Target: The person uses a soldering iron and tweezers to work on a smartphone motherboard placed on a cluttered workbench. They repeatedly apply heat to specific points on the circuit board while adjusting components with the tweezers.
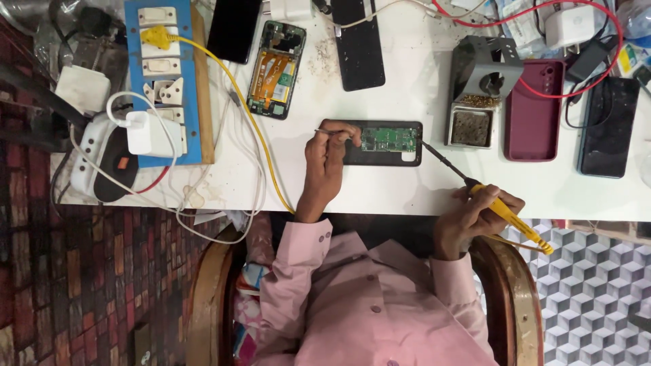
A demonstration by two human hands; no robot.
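A black phone (383, 144) lies opened on the white table (380, 193), its green circuit board (388, 139) exposed. My left hand (324, 163) rests at the phone's left end, pinching thin metal tweezers (331, 131) that point at the board. My right hand (475, 217) sits at the table's front edge. It grips a soldering iron (505, 213) by its yellow handle, and the dark tip reaches up-left to the phone's right edge.
A grey soldering stand with a tray (477, 91) sits right of the phone, then a maroon phone case (536, 112) and a dark phone (608, 125). Another opened phone (277, 68), two black phones, a blue switchboard (163, 74) with a white charger (148, 132) and a yellow cable (237, 102) lie left.
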